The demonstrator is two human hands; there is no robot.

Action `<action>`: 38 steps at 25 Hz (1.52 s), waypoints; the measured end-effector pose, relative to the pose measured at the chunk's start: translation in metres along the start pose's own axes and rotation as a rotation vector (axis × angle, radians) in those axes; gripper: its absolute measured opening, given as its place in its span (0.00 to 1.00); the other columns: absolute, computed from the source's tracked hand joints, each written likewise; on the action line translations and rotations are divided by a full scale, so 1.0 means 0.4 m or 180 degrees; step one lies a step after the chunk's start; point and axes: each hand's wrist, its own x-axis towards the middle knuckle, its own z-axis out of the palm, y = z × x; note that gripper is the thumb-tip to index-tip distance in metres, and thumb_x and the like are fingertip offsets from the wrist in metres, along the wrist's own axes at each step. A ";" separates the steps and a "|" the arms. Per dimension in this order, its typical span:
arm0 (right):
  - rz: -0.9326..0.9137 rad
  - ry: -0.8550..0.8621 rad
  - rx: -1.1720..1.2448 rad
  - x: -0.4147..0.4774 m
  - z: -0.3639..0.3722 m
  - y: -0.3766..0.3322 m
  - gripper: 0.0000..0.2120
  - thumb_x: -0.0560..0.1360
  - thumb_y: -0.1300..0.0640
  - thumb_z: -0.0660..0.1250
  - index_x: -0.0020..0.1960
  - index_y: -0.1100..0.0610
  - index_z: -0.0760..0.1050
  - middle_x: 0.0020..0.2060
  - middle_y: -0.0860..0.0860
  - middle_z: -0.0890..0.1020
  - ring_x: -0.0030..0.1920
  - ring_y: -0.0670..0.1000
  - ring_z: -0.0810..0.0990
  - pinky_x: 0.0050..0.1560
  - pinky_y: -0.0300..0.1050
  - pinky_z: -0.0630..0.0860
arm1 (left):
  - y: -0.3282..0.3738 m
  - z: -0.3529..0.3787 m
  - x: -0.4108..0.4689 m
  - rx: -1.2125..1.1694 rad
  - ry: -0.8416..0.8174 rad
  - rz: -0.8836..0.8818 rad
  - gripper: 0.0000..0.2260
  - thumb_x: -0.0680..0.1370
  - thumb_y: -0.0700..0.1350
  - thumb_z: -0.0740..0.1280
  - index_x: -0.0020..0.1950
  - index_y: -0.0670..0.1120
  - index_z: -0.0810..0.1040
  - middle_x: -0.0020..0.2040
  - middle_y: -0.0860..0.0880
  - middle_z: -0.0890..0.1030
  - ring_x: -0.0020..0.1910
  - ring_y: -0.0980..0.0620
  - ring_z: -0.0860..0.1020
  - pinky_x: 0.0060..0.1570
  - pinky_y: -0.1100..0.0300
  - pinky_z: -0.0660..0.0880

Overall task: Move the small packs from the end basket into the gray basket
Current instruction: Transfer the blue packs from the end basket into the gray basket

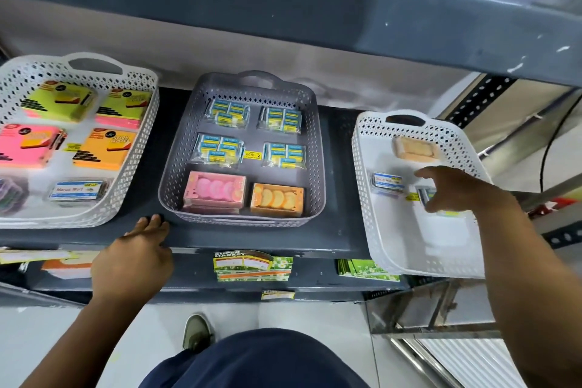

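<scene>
The gray basket (176,164) sits mid-shelf and holds several blue-and-yellow packs (227,113), a pink pack (214,190) and an orange pack (277,198). At the shelf's right end the white end basket (419,249) holds a beige pack (413,148), a blue-labelled pack (388,183) and a small clear pack (425,195). My right hand (453,189) hovers inside the end basket, fingers spread just over the clear pack, holding nothing. My left hand (138,246) rests flat on the shelf's front edge, left of the gray basket.
A second white basket (138,123) with sticky-note pads stands at the left. A dark upper shelf (283,9) overhangs. Green and orange packets (252,264) lie on the lower shelf. The end basket juts over the shelf's right edge near metal racking (485,98).
</scene>
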 end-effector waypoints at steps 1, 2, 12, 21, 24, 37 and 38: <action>0.0096 -0.0051 -0.0143 -0.001 0.008 0.019 0.39 0.63 0.63 0.75 0.72 0.58 0.66 0.67 0.59 0.74 0.61 0.59 0.76 0.59 0.49 0.74 | 0.004 -0.004 -0.001 -0.0003 0.0043 0.0017 0.19 0.66 0.40 0.62 0.55 0.44 0.81 0.61 0.41 0.78 0.43 0.34 0.80 0.37 0.44 0.76; 0.0144 -0.0077 -0.0249 0.002 0.018 0.041 0.39 0.62 0.64 0.75 0.71 0.59 0.67 0.64 0.60 0.75 0.59 0.60 0.77 0.56 0.51 0.76 | 0.007 -0.004 -0.003 0.0003 0.0075 0.0040 0.19 0.66 0.40 0.62 0.55 0.44 0.81 0.60 0.40 0.78 0.42 0.33 0.81 0.36 0.44 0.76; 0.0131 0.0122 -0.0642 0.013 0.042 0.083 0.37 0.53 0.50 0.72 0.63 0.53 0.71 0.51 0.55 0.77 0.48 0.57 0.77 0.48 0.54 0.79 | 0.023 -0.023 -0.005 -0.0059 0.0121 -0.0069 0.17 0.65 0.37 0.68 0.53 0.44 0.82 0.58 0.41 0.80 0.40 0.33 0.80 0.36 0.44 0.76; -0.1297 0.1076 0.0400 -0.047 -0.122 -0.315 0.29 0.54 0.44 0.67 0.54 0.53 0.77 0.46 0.57 0.78 0.52 0.59 0.78 0.47 0.40 0.68 | 0.021 -0.020 -0.007 -0.0036 -0.0003 -0.0098 0.18 0.64 0.35 0.69 0.53 0.45 0.82 0.59 0.43 0.80 0.39 0.34 0.80 0.35 0.45 0.76; -0.1639 0.0871 0.0245 -0.020 -0.138 -0.479 0.38 0.61 0.48 0.73 0.70 0.53 0.70 0.57 0.59 0.75 0.60 0.57 0.74 0.57 0.41 0.70 | 0.013 -0.014 -0.003 0.0006 -0.0041 -0.0027 0.17 0.65 0.38 0.67 0.53 0.46 0.82 0.59 0.44 0.80 0.39 0.34 0.80 0.35 0.45 0.77; -0.1323 0.0613 -0.0501 0.066 -0.042 -0.664 0.26 0.67 0.53 0.74 0.62 0.57 0.71 0.39 0.50 0.77 0.41 0.54 0.78 0.44 0.47 0.77 | 0.013 -0.019 -0.008 -0.0059 0.0091 0.0071 0.21 0.60 0.41 0.60 0.50 0.45 0.82 0.55 0.42 0.82 0.36 0.35 0.81 0.31 0.46 0.77; -0.1339 0.0575 -0.0492 0.067 -0.043 -0.661 0.30 0.67 0.53 0.74 0.66 0.56 0.69 0.41 0.51 0.78 0.42 0.54 0.79 0.45 0.48 0.78 | 0.011 -0.018 -0.008 -0.0050 0.0062 0.0042 0.22 0.60 0.42 0.60 0.51 0.45 0.82 0.56 0.42 0.81 0.37 0.35 0.81 0.33 0.46 0.77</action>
